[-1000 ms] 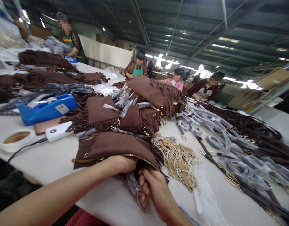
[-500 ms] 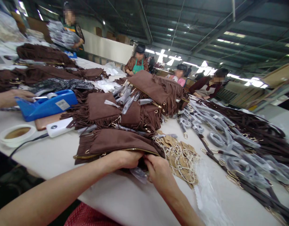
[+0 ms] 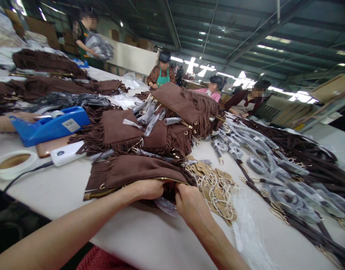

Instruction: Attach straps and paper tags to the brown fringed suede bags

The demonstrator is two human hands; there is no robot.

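Observation:
A brown fringed bag (image 3: 141, 168) lies on the table in front of me, its brass zipper undone along the near edge. My left hand (image 3: 152, 189) reaches into the opening, and the bag hides its fingers. At the right end of the opening, my right hand (image 3: 189, 198) is closed with curled fingers on the bag's edge. Clear plastic wrapping (image 3: 165, 205) pokes out below the opening, between the two hands. Just right of the bag sits a heap of brown paper tags (image 3: 214, 187) with white strings.
More fringed bags (image 3: 175, 105) are piled behind. On the left are a blue tape dispenser (image 3: 53, 125) with another person's hand (image 3: 17, 120) at it, a white device (image 3: 67, 153) and a tape roll (image 3: 13, 163). Wrapped straps (image 3: 285, 198) cover the right side. Several people work beyond.
My left hand has shifted slightly left inside the opening, and the bag's left end has moved a little left. A standing person at the back has turned with a plastic-wrapped bundle.

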